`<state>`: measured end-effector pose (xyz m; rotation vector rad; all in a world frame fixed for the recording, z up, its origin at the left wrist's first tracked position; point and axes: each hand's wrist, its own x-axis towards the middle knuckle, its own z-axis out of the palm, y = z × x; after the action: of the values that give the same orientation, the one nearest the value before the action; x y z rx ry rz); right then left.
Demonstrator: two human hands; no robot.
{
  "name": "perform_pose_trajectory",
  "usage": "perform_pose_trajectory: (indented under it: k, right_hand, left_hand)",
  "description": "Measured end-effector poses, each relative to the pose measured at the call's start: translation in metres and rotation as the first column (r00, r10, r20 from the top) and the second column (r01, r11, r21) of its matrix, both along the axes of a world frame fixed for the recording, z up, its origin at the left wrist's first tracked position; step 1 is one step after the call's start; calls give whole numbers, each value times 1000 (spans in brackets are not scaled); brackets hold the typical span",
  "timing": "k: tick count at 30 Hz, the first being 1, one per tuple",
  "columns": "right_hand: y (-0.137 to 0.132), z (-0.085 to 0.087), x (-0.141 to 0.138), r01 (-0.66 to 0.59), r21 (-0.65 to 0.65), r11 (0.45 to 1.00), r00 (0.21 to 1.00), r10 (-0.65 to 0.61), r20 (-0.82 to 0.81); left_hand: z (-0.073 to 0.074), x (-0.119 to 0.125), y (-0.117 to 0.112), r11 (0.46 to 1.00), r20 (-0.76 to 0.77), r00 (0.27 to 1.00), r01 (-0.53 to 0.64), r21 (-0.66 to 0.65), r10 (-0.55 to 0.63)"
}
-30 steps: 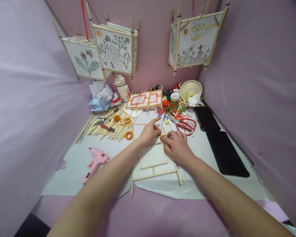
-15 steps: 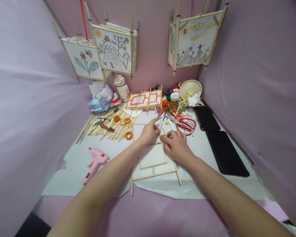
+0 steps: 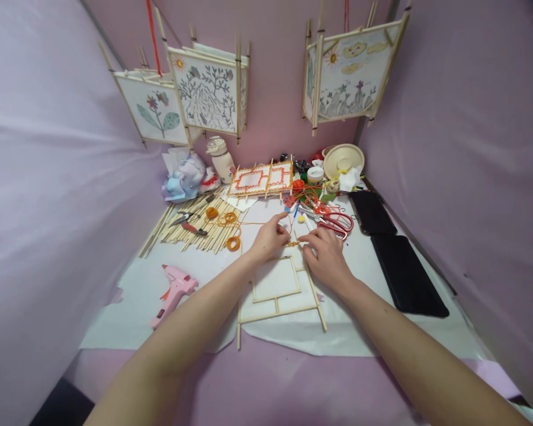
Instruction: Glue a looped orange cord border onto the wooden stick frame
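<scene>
A frame of thin wooden sticks (image 3: pixel 276 310) with a smaller rectangle inside lies on the white table cover. Orange cord (image 3: pixel 292 243) is wound along its far stick near the right corner. My left hand (image 3: pixel 270 239) is closed in a pinch on the orange cord just left of that winding; its fingertips are partly hidden. A loop of the cord rises beside the thumb. At the far right corner, my right hand (image 3: pixel 325 255) has its index finger stretched towards the stick end, thumb apart, with nothing visible in it.
Left of the hands are coils of orange cord (image 3: pixel 233 243), pruning shears (image 3: pixel 190 227) on loose sticks (image 3: pixel 195 236), and a pink glue gun (image 3: pixel 175 293). Red-handled scissors (image 3: pixel 337 225) and two black tablet-like slabs (image 3: pixel 408 275) lie right. A decorated frame (image 3: pixel 260 179) stands behind; stick lanterns (image 3: pixel 208 89) hang above.
My right hand has shifted slightly right, off the winding, uncovering more of the orange cord and the frame's right stick. The left hand stays nearly in place.
</scene>
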<state>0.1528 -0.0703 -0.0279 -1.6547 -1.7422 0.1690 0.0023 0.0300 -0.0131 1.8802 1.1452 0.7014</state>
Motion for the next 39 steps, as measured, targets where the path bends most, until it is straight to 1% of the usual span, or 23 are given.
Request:
perform_pose_trajectory:
  k: [3,7,12,14,16,19,23,27,29,34,36,39]
  right_hand:
    - [3,0,1,15,-57,998,1000,-16,-6]
    - [6,5,-1,-6,-120,993,1000,8,21]
    - [10,12,-7,-25,-160,987,996,38,79]
    - [12,13,-9,-27,-165,986,995,42,87]
    - [14,12,-9,-32,-173,984,996,47,81]
    - [17,11,-8,-41,-177,983,998,50,49]
    - [26,16,-6,-16,-171,985,999,7,-49]
    - [38,21,-11,35,-253,967,991,-66,-117]
    - [42,22,-15,45,-270,962,985,-87,-146]
    - [39,19,-17,55,-242,969,960,-118,-255]
    - [36,19,-15,52,-269,962,950,-131,-283]
    - [32,18,-13,31,-303,952,943,-128,-306]
  left_hand:
    - [0,-2,-1,1000,44,999,1,-12,-1]
    - [-2,-7,-4,999,101,994,-28,-39,32]
    - [-5,-11,-13,985,211,966,-127,-113,149]
    - [-5,-10,-18,980,231,955,-163,-113,186]
    - [-4,-8,-22,980,230,954,-175,-94,192]
    - [-2,-6,-28,984,186,966,-177,-30,180]
    - [1,-5,-35,981,97,984,-161,112,150]
    - [2,-4,-38,959,7,987,-160,232,163]
    - [1,-4,-38,954,-12,986,-160,253,169]
    - [1,-10,-37,962,2,989,-146,231,150]
    - [3,-13,-37,951,-64,985,-135,280,158]
    - [3,-18,-39,917,-231,959,-64,394,167]
